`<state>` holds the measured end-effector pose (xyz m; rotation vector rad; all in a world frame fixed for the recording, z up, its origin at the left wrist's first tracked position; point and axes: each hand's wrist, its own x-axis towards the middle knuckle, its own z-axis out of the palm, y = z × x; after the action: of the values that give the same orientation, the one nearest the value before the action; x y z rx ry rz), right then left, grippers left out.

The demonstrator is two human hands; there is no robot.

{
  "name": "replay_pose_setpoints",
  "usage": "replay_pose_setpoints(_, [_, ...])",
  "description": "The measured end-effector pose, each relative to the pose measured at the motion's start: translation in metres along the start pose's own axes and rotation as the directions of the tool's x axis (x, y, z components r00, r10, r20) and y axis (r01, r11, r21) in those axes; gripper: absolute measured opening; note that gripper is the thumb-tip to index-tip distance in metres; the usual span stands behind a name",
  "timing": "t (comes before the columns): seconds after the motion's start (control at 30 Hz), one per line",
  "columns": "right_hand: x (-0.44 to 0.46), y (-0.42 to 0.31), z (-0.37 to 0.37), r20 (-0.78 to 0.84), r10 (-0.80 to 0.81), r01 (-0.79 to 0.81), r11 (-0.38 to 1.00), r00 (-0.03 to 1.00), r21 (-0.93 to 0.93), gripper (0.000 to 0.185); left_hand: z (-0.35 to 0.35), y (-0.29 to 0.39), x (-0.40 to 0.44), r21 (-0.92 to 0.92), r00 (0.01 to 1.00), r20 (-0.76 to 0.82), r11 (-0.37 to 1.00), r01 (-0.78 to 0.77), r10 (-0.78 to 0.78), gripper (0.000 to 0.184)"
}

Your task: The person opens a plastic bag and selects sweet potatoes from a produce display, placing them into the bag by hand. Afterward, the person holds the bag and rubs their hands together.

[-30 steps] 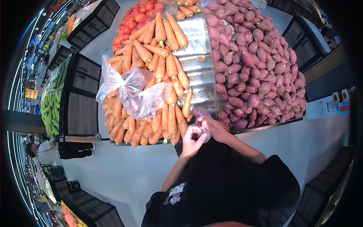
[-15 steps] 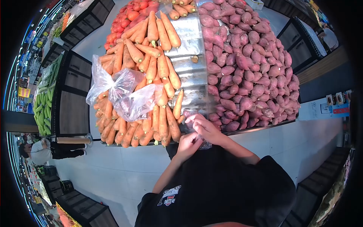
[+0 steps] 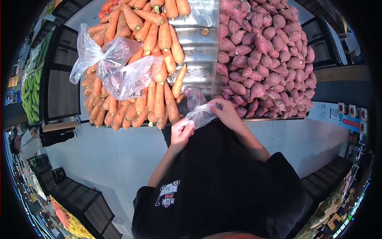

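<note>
A clear plastic bag (image 3: pixel 202 113) is stretched between my two hands at the front edge of the display. My left hand (image 3: pixel 182 130) pinches its left side, thumb on top. On the other side my right hand (image 3: pixel 223 110) grips the plastic with bent fingers. Just beyond, reddish-purple contents show through clear plastic (image 3: pixel 194 98) resting on the metal tray; I cannot tell whether this is the same bag. Two knotted-looking clear bags (image 3: pixel 115 65) lie over the carrots (image 3: pixel 131 110) on the left. Purple sweet potatoes (image 3: pixel 262 59) are heaped to the right.
Ridged metal tray (image 3: pixel 195 47) shows between the two heaps. Tomatoes (image 3: pixel 107 6) lie at the far left. Green vegetables (image 3: pixel 34 79) fill a dark stand on the left. A person (image 3: pixel 30 139) is at the left edge. Low dark cabinets (image 3: pixel 81 207) stand on the floor behind.
My hands have moved apart from close together, spreading the clear bag between them. The view has tilted, so the display sits higher and further left.
</note>
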<state>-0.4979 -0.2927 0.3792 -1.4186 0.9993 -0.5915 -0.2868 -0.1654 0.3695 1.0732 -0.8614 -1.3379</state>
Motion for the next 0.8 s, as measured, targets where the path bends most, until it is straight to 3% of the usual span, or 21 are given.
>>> replay_pose_setpoints(0.07, [0.004, 0.005, -0.001, -0.066, 0.281, -0.254, 0.93, 0.957, 0.265, 0.017, -0.005, 0.007, -0.005, 0.153, 0.999, 0.038, 0.988, -0.021, 0.015, 0.029])
replay_pose_setpoints(0.1, [0.006, 0.011, 0.001, -0.102, 0.214, -0.168, 0.925, 0.971, 0.341, 0.017, -0.007, 0.01, -0.009, 0.227, 0.998, 0.062, 0.973, -0.033, 0.019, 0.028])
replay_pose_setpoints(0.23, [0.007, -0.003, 0.009, -0.049, 0.34, -0.214, 0.69, 0.939, 0.691, 0.022, -0.016, 0.021, -0.017, 0.456, 0.986, 0.155, 0.881, -0.125, 0.06, 0.016])
replay_pose_setpoints(0.33, [0.011, -0.005, 0.022, -0.017, 0.325, -0.202, 0.625, 0.945, 0.754, 0.027, -0.024, 0.029, -0.02, 0.585, 0.983, 0.117, 0.809, 0.046, -0.141, 0.016])
replay_pose_setpoints(0.4, [0.013, -0.006, 0.027, 0.062, 0.288, -0.252, 0.69, 0.956, 0.678, 0.032, -0.011, 0.037, -0.014, 0.47, 0.984, -0.041, 0.873, -0.133, 0.173, 0.054])
replay_pose_setpoints(0.43, [0.012, -0.006, 0.029, 0.103, 0.274, -0.275, 0.718, 0.956, 0.639, 0.034, -0.013, 0.049, -0.009, 0.481, 0.986, -0.034, 0.867, -0.129, 0.165, 0.08])
replay_pose_setpoints(0.47, [0.012, -0.002, 0.03, 0.157, 0.243, -0.288, 0.736, 0.957, 0.613, 0.036, -0.008, 0.059, -0.001, 0.496, 0.978, -0.065, 0.856, -0.143, 0.201, 0.081])
replay_pose_setpoints(0.53, [0.012, 0.007, 0.032, 0.27, 0.184, -0.309, 0.771, 0.945, 0.557, 0.04, 0.008, 0.086, 0.023, 0.736, 0.978, 0.093, 0.648, -0.194, 0.186, 0.082])
replay_pose_setpoints(0.6, [0.009, -0.006, 0.043, 0.194, 0.145, -0.23, 0.804, 0.97, 0.548, 0.036, 0.023, 0.079, 0.033, 0.84, 0.997, 0.076, 0.539, -0.058, -0.011, 0.079])
replay_pose_setpoints(0.63, [0.008, -0.013, 0.042, 0.202, 0.105, -0.201, 0.813, 0.974, 0.547, 0.033, 0.028, 0.074, 0.036, 0.865, 0.996, 0.084, 0.495, -0.084, 0.022, 0.057])
replay_pose_setpoints(0.73, [0.006, -0.011, 0.026, 0.226, 0.02, -0.113, 0.905, 0.974, 0.409, 0.027, 0.012, 0.03, 0.037, 0.818, 0.987, 0.143, 0.57, -0.079, -0.069, 0.039])
replay_pose_setpoints(0.8, [0.001, -0.023, 0.009, 0.266, 0.03, -0.101, 0.961, 0.964, 0.258, 0.029, 0.003, 0.021, 0.028, 0.811, 0.996, 0.084, 0.582, -0.061, -0.013, 0.026])
